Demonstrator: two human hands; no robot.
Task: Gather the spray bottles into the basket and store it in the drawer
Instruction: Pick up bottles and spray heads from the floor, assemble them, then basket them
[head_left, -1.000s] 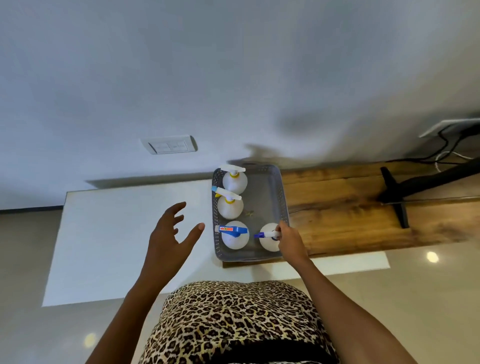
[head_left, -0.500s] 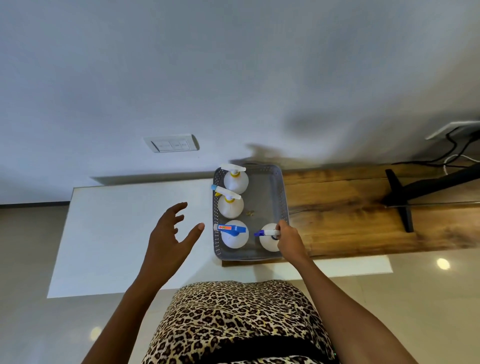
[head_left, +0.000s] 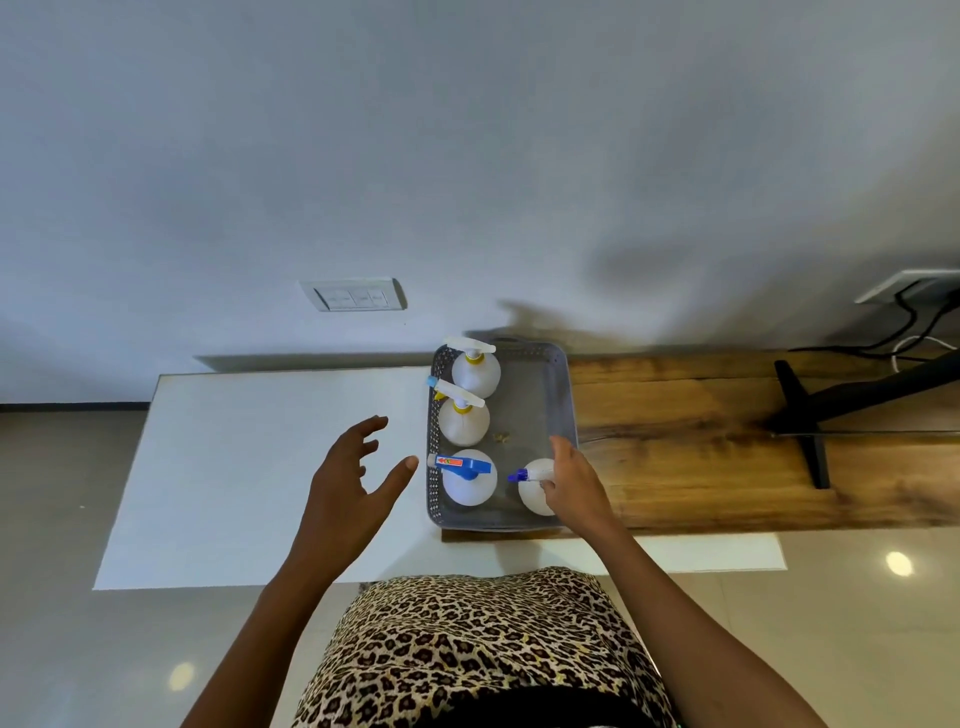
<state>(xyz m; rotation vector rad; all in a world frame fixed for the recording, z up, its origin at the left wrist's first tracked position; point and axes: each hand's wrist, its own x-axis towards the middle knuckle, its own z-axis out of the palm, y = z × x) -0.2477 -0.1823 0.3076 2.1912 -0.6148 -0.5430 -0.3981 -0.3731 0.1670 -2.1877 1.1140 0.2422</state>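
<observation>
A grey plastic basket (head_left: 563, 395) stands where the white table meets the wooden board. Several white spray bottles stand upright in it: two with white and yellow sprayers (head_left: 475, 371) (head_left: 464, 421) along the left wall, and one with a blue sprayer (head_left: 469, 480) at the near left. A fourth, with a purple nozzle (head_left: 532, 493), stands at the near right. My right hand (head_left: 574, 480) lies over the back of that sprayer with its index finger straight. My left hand (head_left: 348, 483) hovers open and empty above the white table, just left of the basket.
The white table (head_left: 234, 467) stretches to the left and the wooden board (head_left: 727, 457) to the right. A black stand (head_left: 810, 415) and cables (head_left: 904, 332) sit at the far right. A wall switch plate (head_left: 353, 295) is behind. No drawer is in view.
My right index finger has straightened and the hand's hold on the purple-nozzled sprayer has loosened. My left hand has barely moved.
</observation>
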